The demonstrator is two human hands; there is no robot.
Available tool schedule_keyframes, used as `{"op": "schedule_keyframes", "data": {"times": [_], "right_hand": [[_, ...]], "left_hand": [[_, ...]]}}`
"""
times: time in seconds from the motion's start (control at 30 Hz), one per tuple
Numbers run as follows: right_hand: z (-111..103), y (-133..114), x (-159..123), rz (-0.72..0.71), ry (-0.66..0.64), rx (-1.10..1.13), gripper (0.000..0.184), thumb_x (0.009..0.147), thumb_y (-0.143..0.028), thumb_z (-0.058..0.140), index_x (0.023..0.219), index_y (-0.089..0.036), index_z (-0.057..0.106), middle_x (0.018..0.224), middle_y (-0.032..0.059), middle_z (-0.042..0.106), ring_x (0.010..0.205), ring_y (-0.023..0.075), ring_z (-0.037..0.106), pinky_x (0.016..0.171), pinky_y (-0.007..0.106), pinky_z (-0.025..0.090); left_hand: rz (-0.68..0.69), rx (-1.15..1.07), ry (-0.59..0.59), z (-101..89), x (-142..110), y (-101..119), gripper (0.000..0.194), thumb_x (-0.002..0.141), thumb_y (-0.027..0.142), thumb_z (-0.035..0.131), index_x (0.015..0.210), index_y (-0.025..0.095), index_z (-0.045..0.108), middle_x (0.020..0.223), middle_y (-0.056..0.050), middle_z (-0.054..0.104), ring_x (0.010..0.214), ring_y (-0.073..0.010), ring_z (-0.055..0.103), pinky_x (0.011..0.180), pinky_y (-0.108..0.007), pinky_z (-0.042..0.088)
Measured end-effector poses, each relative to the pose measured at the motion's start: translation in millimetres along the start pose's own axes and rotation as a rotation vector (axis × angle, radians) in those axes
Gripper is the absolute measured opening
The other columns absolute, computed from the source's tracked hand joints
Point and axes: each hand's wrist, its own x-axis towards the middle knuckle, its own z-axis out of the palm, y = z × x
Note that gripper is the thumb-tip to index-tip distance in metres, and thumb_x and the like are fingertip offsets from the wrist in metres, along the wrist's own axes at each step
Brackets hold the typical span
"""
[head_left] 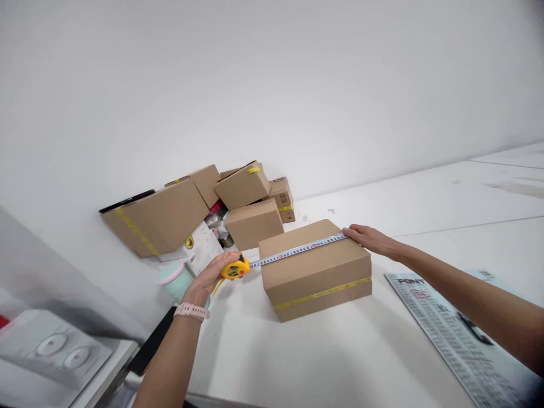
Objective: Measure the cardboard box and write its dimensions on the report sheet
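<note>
- The left hand point(209, 276), left of centre, grips the yellow tape measure point(236, 268), blade mouth pointing right.
- The right hand point(370, 238), right of centre, holds the blade's point(297, 250) end at the carton's point(317, 266) right edge.
- The blade slants gently up rightward, along the carton's long axis.
- The carton sits mid-frame on the bench point(331, 357), long taped side facing the lower edge.
- Behind, boxes point(255, 225) cluster left of centre.
</note>
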Motion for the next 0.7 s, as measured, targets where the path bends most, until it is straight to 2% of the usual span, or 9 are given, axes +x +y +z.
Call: {"op": "schedule_keyframes", "data": {"times": [0.2,0.33,0.53,0.7], "right_hand": [[2.3,-2.5,0.8,0.028,-0.066,-0.037,0.058,0.089,-0.076,0.039,0.081,-0.025,0.065,0.09,0.0084,0.074,0.087,0.0317,0.068,0.074,0.041,0.052],[1.9,-1.2,0.8,0.028,-0.097,-0.018,0.058,0.088,-0.077,0.038,0.081,-0.026,0.065,0.088,0.0084,0.074,0.088,0.0331,0.069,0.074,0.043,0.053],[0.8,-0.6,0.5,0.021,-0.109,-0.016,0.059,0.088,-0.077,0.039,0.082,-0.025,0.066,0.092,0.0092,0.075,0.09,0.033,0.069,0.075,0.042,0.054],[-0.3,-10.4,-1.5,-0.002,-0.106,-0.087,0.053,0.09,-0.071,0.038,0.078,-0.025,0.062,0.088,0.0089,0.073,0.086,0.0307,0.068,0.074,0.041,0.053]], "left_hand": [[-0.028,0.009,-0.058,11.5,15.5,0.6,0.035,0.096,0.038,0.063,0.125,0.018,0.061,0.125,-0.01,0.063,0.104,-0.0245,0.065,0.087,-0.046,0.057],[-0.023,0.003,-0.083,17.5,21.8,0.7,0.036,0.096,0.038,0.064,0.126,0.018,0.06,0.126,-0.01,0.063,0.105,-0.0249,0.065,0.088,-0.046,0.057],[-0.003,-0.011,-0.098,15.6,22.8,-4.1,0.037,0.096,0.038,0.063,0.126,0.018,0.06,0.126,-0.01,0.063,0.105,-0.0249,0.065,0.088,-0.046,0.057],[0.005,-0.01,-0.103,17.5,23.0,-3.7,0.035,0.097,0.039,0.063,0.124,0.018,0.061,0.124,-0.01,0.064,0.103,-0.0241,0.065,0.086,-0.045,0.058]]}}
